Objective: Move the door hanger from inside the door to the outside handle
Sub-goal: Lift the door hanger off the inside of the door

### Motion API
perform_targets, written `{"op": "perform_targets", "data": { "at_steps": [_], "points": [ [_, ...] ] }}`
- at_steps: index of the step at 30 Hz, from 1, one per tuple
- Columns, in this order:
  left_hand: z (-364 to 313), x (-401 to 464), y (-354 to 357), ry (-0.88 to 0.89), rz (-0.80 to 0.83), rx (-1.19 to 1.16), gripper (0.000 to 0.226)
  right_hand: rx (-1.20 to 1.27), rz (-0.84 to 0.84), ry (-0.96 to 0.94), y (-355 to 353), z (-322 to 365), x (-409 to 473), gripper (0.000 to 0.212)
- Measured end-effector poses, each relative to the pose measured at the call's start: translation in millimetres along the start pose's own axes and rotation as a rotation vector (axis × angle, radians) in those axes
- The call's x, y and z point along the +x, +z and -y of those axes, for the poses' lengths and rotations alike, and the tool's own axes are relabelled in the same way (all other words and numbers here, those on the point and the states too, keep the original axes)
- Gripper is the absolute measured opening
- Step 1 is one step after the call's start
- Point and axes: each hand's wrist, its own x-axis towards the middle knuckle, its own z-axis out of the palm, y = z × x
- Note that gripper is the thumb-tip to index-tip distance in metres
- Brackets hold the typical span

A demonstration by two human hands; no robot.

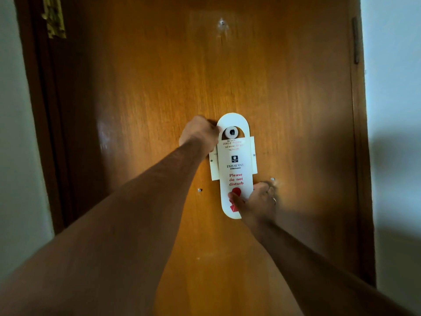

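Observation:
A white door hanger (235, 165) with red "Please do not disturb" lettering hangs flat against the inside of a wooden door (148, 87). Its top loop sits around a small round grey peg (232, 132). My left hand (200, 133) grips the hanger's upper left edge beside the loop. My right hand (258, 200) pinches the hanger's lower right part, thumb over the red symbol. A ring shows on one right finger. No door handle is in view.
A white card holder plate (254, 156) is screwed to the door behind the hanger. A brass latch fitting (54, 18) sits on the dark frame at upper left. White walls (394, 110) flank the door; a hinge (355, 39) shows at upper right.

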Motion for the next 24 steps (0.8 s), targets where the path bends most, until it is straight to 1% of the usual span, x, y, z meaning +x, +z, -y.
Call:
{"op": "perform_targets", "data": {
  "at_steps": [2, 4, 7, 9, 11, 13, 16, 18, 20, 24],
  "points": [
    [2, -1, -4, 0.028, 0.053, -0.034, 0.024, 0.094, 0.075, 0.032, -5, 1, 6, 0.073],
    [4, -2, -10, 0.055, 0.070, -0.085, 0.026, 0.173, 0.130, 0.029, -12, 3, 13, 0.056],
    [6, -5, -24, 0.084, 0.081, -0.135, 0.024, 0.216, 0.169, -0.055, -28, 14, 22, 0.031],
    [8, -10, -30, 0.094, 0.121, -0.126, 0.030, 0.264, 0.252, -0.121, -37, 24, 23, 0.022],
    [16, -21, -31, 0.097, 0.194, -0.149, 0.034, 0.319, 0.313, -0.150, -41, 31, 21, 0.018],
    [32, -41, -28, 0.091, 0.272, -0.225, 0.031, 0.355, 0.348, -0.166, -41, 33, 14, 0.012],
    [70, -81, -18, -0.010, 0.359, -0.456, 0.024, 0.401, 0.396, -0.152, -33, 26, -3, 0.011],
    [99, -110, -11, -0.102, 0.363, -0.540, 0.019, 0.402, 0.449, -0.138, -22, 17, -21, 0.011],
    [128, -134, -8, -0.156, 0.329, -0.570, 0.017, 0.361, 0.523, -0.132, -7, 7, -40, 0.012],
    [174, -164, -17, -0.234, 0.263, -0.556, 0.028, 0.342, 0.609, -0.129, 25, -6, -80, 0.008]
  ]
}}
